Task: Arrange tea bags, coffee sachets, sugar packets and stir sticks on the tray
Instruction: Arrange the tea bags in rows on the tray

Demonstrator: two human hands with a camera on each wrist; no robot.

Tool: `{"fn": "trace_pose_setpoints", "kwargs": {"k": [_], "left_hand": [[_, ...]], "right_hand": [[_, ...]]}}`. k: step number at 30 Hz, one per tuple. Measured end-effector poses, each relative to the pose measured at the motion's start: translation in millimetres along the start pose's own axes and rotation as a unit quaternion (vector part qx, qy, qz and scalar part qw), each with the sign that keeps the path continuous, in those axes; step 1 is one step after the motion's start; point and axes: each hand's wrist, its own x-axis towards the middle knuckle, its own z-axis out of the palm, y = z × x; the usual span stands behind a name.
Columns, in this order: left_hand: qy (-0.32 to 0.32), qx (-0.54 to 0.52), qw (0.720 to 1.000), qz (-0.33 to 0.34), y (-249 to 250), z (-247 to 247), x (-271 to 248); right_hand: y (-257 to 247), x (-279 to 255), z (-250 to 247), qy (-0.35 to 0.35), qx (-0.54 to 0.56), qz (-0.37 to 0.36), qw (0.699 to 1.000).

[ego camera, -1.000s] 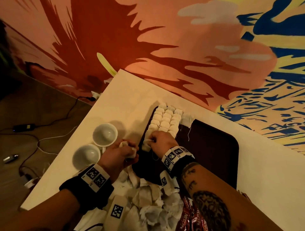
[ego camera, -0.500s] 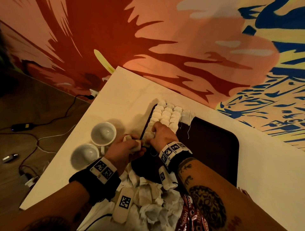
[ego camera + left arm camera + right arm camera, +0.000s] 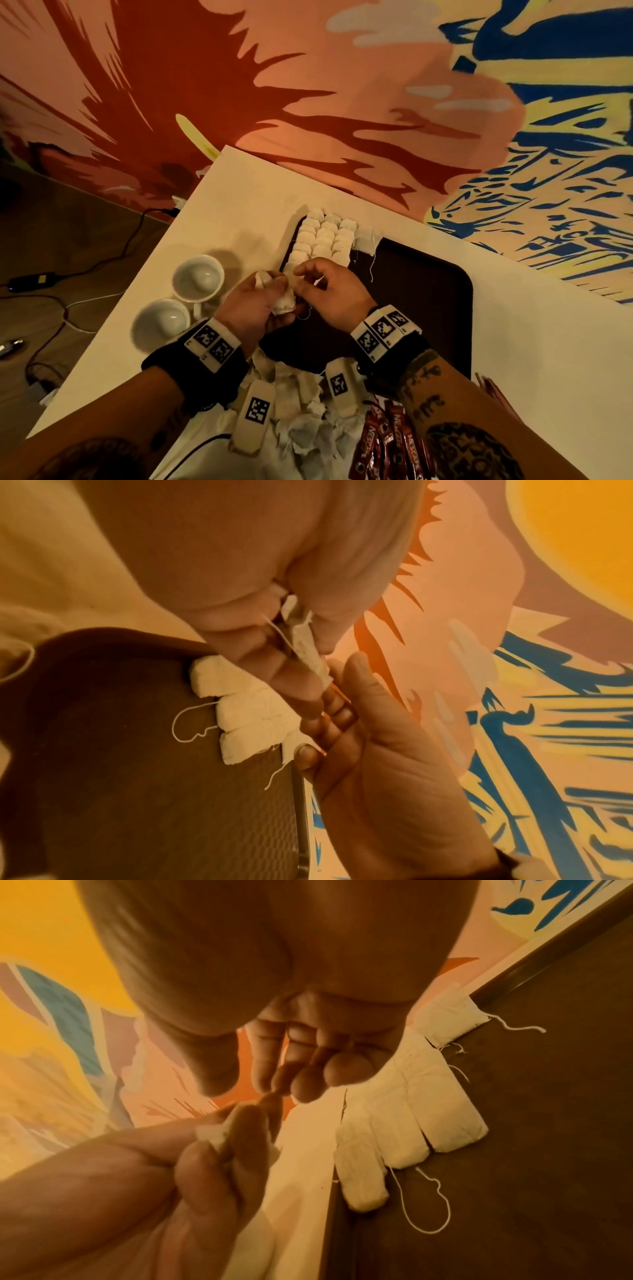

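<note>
now, head view: left hand (image 3: 255, 308) clutches loose tea bags (image 3: 283, 301), right hand (image 3: 330, 291) pinching one at their top, above the dark tray (image 3: 428, 291). arranged tea bags (image 3: 323, 238) fill its 11 o'clock corner; red sachets (image 3: 387, 442) reading "nescafe" at 6 o'clock, two white cups (image 3: 198, 279) at 9. left wrist: fingers (image 3: 291, 674) gripping a bag (image 3: 310, 650). right wrist: fingertips (image 3: 308, 1085) curled, meeting the left hand's; tea bag rows (image 3: 407, 1110) at 3 o'clock.
</note>
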Motion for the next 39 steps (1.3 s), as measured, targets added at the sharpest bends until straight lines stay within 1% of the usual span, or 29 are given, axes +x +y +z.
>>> {"fn": "trace_pose_setpoints", "kwargs": {"k": [3,6,8,10,12,14,16,20,22,23,24,27,31,34,36,37,39], "left_hand": [[-0.010,0.010,1.000,0.013,-6,10,-5],[-0.011,-0.030,0.999,0.016,-10,21,-9],[-0.013,-0.044,0.999,0.023,-11,27,-12],[-0.023,-0.048,0.998,0.037,-12,34,-17],[-0.046,-0.031,0.997,0.045,-14,39,-20],[-0.069,-0.013,0.997,0.044,-19,45,-24],[-0.051,-0.013,0.997,0.049,-22,52,-30],[0.012,-0.010,0.999,0.051,-23,59,-37],[0.044,0.039,0.996,0.071,-24,57,-38],[0.048,0.079,0.992,0.088,-26,55,-38],[0.040,0.118,0.987,0.106,-29,54,-39],[-0.013,0.204,0.966,0.157,-31,52,-47],[-0.063,0.253,0.946,0.191,-31,50,-52],[-0.054,0.320,0.920,0.222,-34,48,-54],[-0.037,0.351,0.910,0.219,-35,46,-57],[-0.024,0.368,0.905,0.214,-35,44,-59],[0.001,0.398,0.895,0.199,-36,38,-59]], "right_hand": [[1,-16,-3,0.004,0.004,0.016,1.000],[6,-31,-8,0.021,0.014,0.029,0.999],[11,-41,-10,0.035,-0.004,0.034,0.999],[14,-50,-12,0.022,-0.027,0.034,0.999],[16,-56,-13,-0.002,-0.037,0.017,0.999],[19,-62,-15,0.004,-0.032,0.006,0.999],[22,-66,-19,0.017,-0.001,0.018,1.000],[24,-75,-31,0.044,0.101,0.074,0.991],[22,-78,-39,0.050,0.142,0.091,0.984],[20,-79,-43,0.053,0.159,0.099,0.981],[19,-80,-47,0.054,0.171,0.109,0.978],[16,-82,-53,0.042,0.197,0.137,0.970],[14,-85,-53,0.016,0.230,0.169,0.958],[13,-90,-49,-0.029,0.248,0.183,0.951],[14,-93,-47,-0.041,0.232,0.183,0.955],[15,-93,-46,-0.033,0.206,0.178,0.962],[20,-91,-42,0.003,0.121,0.150,0.981]]}}
